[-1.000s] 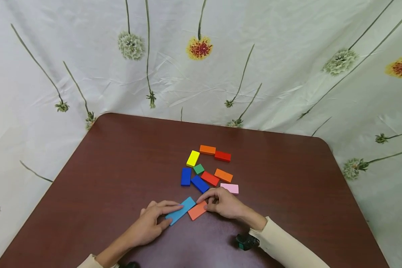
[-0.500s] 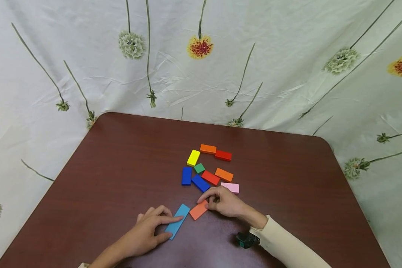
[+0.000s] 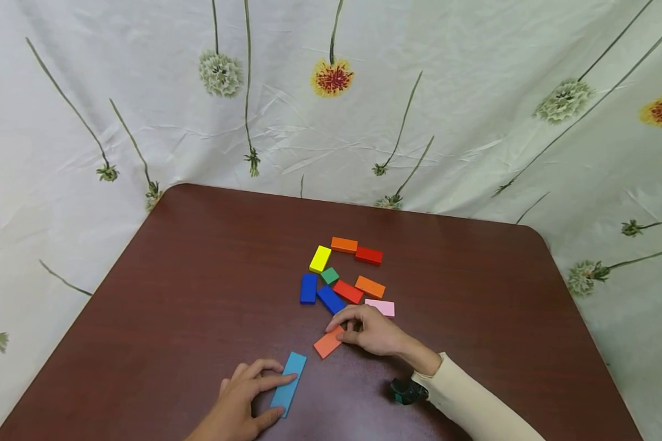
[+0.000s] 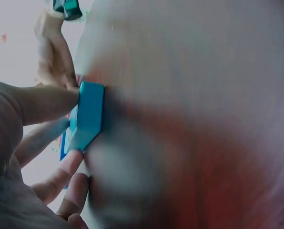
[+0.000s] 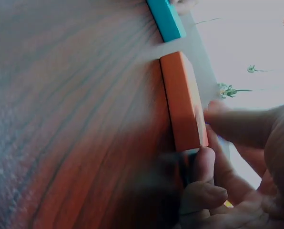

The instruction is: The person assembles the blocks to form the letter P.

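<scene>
In the head view my left hand (image 3: 239,398) holds a light blue rectangular block (image 3: 286,393) at the front of the table, thumb at its near end and fingers along it. The left wrist view shows the thumb and fingertips on either side of that light blue block (image 4: 90,109). To the right and slightly farther off, my right hand (image 3: 372,331) pinches a coral-orange block (image 3: 327,345) flat on the table. The coral-orange block (image 5: 179,102) looks larger in the right wrist view, thumb and fingers at one end. A gap separates the two blocks.
Beyond the hands lie a yellow block (image 3: 320,259), a green block (image 3: 330,275), a pink block (image 3: 383,307), and several orange, red and dark blue ones, including one dark blue block (image 3: 308,288). A flowered cloth (image 3: 463,122) hangs behind the brown table (image 3: 226,245).
My left hand has drawn the light blue block nearer and turned it steeper, away from the coral-orange block it lay against. The right hand has stayed nearly still.
</scene>
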A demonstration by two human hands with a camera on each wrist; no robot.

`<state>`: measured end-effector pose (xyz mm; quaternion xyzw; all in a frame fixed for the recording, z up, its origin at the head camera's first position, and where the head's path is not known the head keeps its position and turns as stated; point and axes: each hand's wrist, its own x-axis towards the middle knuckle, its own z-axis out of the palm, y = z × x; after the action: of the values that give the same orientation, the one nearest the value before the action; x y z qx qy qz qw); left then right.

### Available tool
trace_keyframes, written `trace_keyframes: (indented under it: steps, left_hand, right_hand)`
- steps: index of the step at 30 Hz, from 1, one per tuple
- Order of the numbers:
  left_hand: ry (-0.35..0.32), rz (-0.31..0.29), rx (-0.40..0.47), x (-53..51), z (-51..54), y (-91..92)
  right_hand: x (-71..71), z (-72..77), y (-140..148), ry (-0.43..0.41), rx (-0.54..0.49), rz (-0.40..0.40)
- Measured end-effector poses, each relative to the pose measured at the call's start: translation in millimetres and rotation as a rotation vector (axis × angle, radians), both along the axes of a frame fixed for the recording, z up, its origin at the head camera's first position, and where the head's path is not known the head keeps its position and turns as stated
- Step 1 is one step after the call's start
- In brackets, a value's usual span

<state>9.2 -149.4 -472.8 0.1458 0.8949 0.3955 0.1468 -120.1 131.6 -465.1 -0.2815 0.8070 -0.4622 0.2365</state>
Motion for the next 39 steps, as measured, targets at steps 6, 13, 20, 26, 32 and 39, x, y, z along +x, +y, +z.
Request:
trace_keyframes:
  steps: [6,13,20,26,32,39]
  left_hand:
    - [-0.04,0.017,0.073,1.8,-0.3,2.5]
    - [-0.007,-0.018,0.058,-2.4,4.8,2.0]
    - [-0.002,-0.015,-0.004,-1.2,4.2,3.2]
    - [0.035,-0.005,0.004,2.5,2.7,3.6]
    - [0.037,-0.006,0.014,4.4,2.5,3.2]
    - [0.048,0.008,0.006,6.2,1.7,2.5]
  right_hand:
    - [-1.9,0.2,1.0,0.076,-0.001,0.094]
    - [-5.9,0.9,0.3,0.218,0.005,0.218]
    - [-12.4,6.2,-8.5,0.304,0.032,0.342]
    - [-23.5,14.5,-25.7,0.297,0.032,0.433]
    - [-32.8,15.4,-42.9,0.305,0.129,0.538]
    - [-35.7,20.2,-56.2,0.41,0.247,0.581]
